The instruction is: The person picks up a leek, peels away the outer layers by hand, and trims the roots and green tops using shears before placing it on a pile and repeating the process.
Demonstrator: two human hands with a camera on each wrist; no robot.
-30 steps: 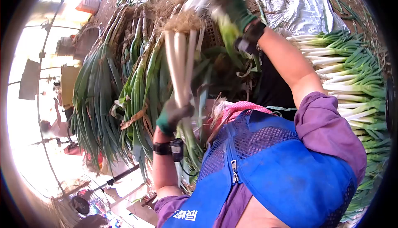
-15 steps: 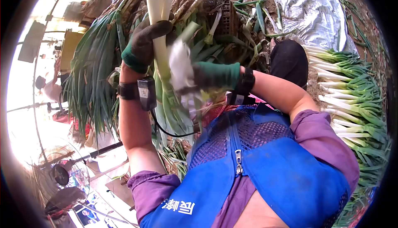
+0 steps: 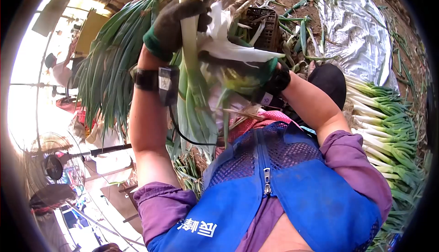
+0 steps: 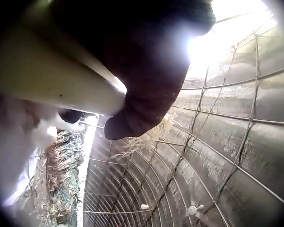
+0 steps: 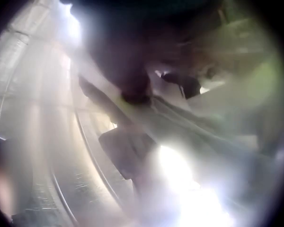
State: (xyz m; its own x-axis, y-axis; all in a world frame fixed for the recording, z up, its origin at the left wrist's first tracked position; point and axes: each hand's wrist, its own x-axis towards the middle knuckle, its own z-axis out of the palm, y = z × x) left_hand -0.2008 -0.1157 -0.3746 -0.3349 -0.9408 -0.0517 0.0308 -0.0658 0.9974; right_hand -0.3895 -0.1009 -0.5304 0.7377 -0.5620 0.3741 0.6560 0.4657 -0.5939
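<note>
The left hand (image 3: pixel 171 27), in a dark glove with a green cuff, is gripping at least one thick, round, white-and-green leek stalk (image 3: pixel 189 43); its fingers are curling around the pale shaft, and I cannot tell exactly how many shafts it is holding. Below that hand, broad green leaves are hanging from the stalk. In the left wrist view, tan stringy roots (image 4: pixel 154 135) are showing beyond the fingers.

Just beside it, the right hand (image 3: pixel 242 71), gloved the same way, is closing on thin, white, loose leek layers (image 3: pixel 247 53), its fingertips mostly hidden. One black band is circling each of the two wrists.

Left of the left hand, a large heap of long green leek leaves (image 3: pixel 109 59) is hanging down. Beyond the right hand, one brown plastic lattice crate (image 3: pixel 267 30) is standing near scattered green scraps. Farther right, one crinkled silver sheet (image 3: pixel 356 32) is lying on the ground, and below it one long row of white-and-green leeks (image 3: pixel 388 130), too many to count, is stretching down. Far left, one round wire fan (image 3: pixel 54 166) is standing, and one person (image 3: pixel 61 71) is showing above it.
</note>
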